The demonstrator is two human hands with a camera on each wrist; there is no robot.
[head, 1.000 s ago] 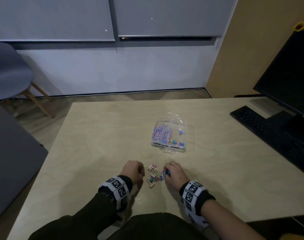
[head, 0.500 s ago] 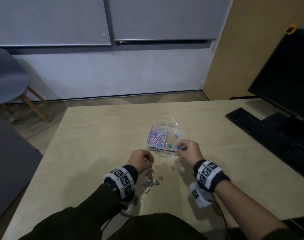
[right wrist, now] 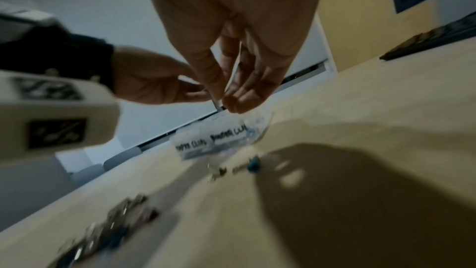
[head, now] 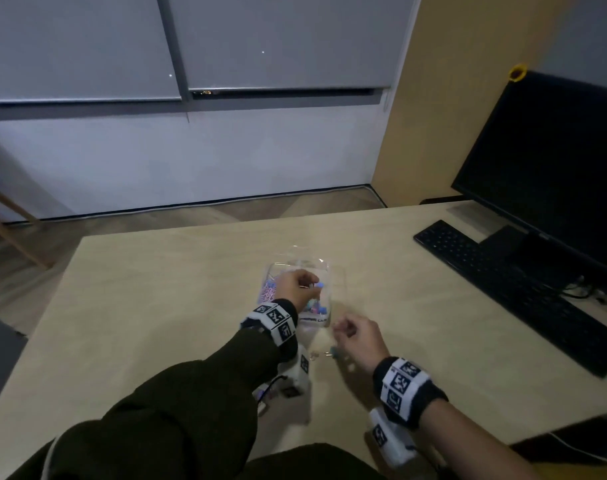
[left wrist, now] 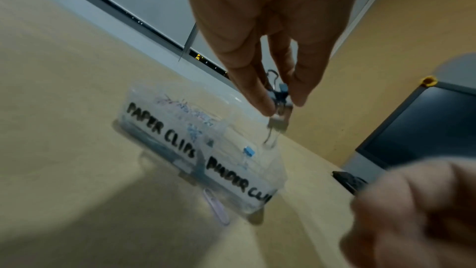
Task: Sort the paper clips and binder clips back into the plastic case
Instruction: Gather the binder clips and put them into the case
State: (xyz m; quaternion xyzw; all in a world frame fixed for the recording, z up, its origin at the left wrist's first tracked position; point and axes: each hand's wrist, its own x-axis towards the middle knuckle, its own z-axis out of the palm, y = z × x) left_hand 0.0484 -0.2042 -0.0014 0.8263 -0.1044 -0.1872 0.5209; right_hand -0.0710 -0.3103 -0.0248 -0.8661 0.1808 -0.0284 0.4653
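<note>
Hovering over the plastic case (head: 334, 276), my left hand (head: 294, 285) now pinches a blue binder clip (left wrist: 280, 93) above the binder side (paper clips (left wrist: 180, 109) fill the left). A moment ago it sat near the loose pile (right wrist: 108, 229). My right hand (head: 359, 337), having left the case, comes back with fingers loosely curled and nothing visibly in them.

**Layout on the tabletop**

The plastic case (head: 333, 271) sits mid-tabletop (head: 156, 306); paper clips (head: 269, 291) fill its left compartment, binder clips (head: 317, 308) its right. Loose clips (head: 331, 353) lie in front of it. Keyboard (head: 503, 289) and monitor (head: 554, 161) stand far right.
</note>
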